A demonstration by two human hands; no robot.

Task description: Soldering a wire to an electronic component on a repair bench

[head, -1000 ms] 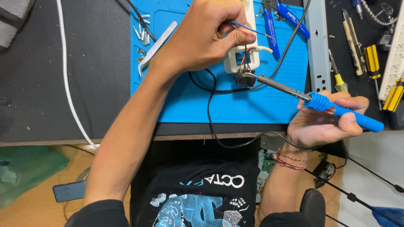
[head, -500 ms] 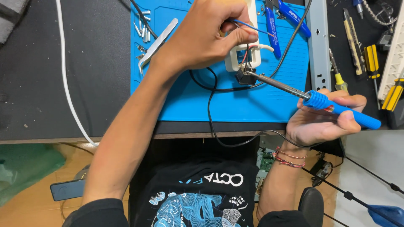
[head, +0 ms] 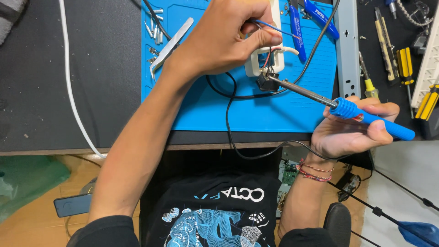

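My right hand (head: 352, 130) grips a soldering iron with a blue handle (head: 372, 120). Its metal tip rests on a small black part (head: 267, 82) at the lower end of a white plastic piece (head: 263, 64) on the blue work mat (head: 206, 110). My left hand (head: 224, 39) reaches over the mat and pinches thin blue and red wires (head: 274, 28) just above that white piece. A black cable (head: 228, 123) loops from the part off the desk's front edge.
Metal tweezers (head: 169, 45) and small metal pieces (head: 153, 29) lie at the mat's upper left. Blue-handled pliers (head: 315, 13), a grey metal rail (head: 346, 45) and yellow-handled screwdrivers (head: 404, 61) sit to the right. A white cable (head: 68, 77) crosses the dark desk on the left.
The two hands hold almost the same pose. The iron's tip stays at the black part, with only a slight shift of the view.
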